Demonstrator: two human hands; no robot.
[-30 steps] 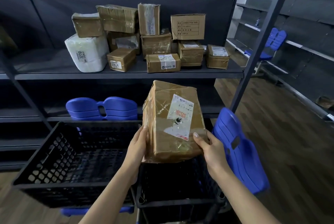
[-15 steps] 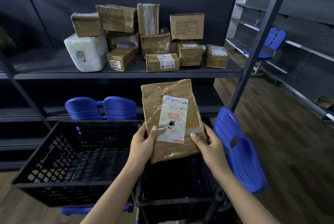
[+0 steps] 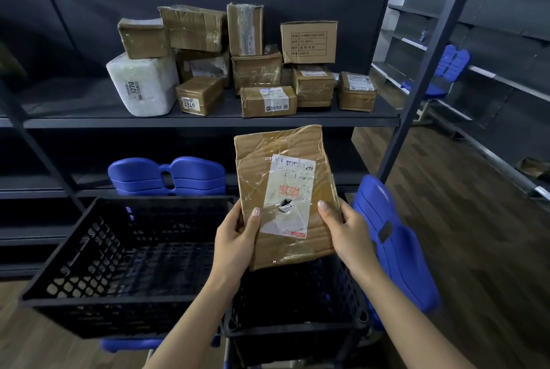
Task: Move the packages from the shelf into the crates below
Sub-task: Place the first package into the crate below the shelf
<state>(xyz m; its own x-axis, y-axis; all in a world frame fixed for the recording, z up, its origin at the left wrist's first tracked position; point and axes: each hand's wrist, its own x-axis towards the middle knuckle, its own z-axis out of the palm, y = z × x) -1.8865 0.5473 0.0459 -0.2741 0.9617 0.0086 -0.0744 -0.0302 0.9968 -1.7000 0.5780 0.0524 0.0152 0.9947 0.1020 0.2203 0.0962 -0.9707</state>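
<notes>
Since the earlier frames the held parcel has turned from edge-on to flat-faced toward the wearer, label square to view, and the left thumb has come round onto its front.

Well beyond the fingers, the dark metal shelf [image 3: 208, 122] carries the remaining stack of brown taped cartons [image 3: 256, 70] and one white wrapped bundle [image 3: 143, 84]; none of these is touched. Left of the left fingers sits a large black perforated plastic crate [image 3: 98, 252], apparently empty. Directly beneath both sets of fingers stands a smaller black plastic crate [image 3: 297, 324], the likely destination, which would explain the parcel being held above its opening.

The flat brown cardboard package wrapped in clear tape [image 3: 282, 190] is upright, clear of both crates. Its white shipping label bears a dark puncture between the two thumbs; the tape is wrinkled, the corners crushed.

The left hand [image 3: 235, 240] and right hand [image 3: 346, 234] clasp its lower side edges, thumbs in front, fingers hidden behind, a two-sided hold suited to reading the label.
</notes>
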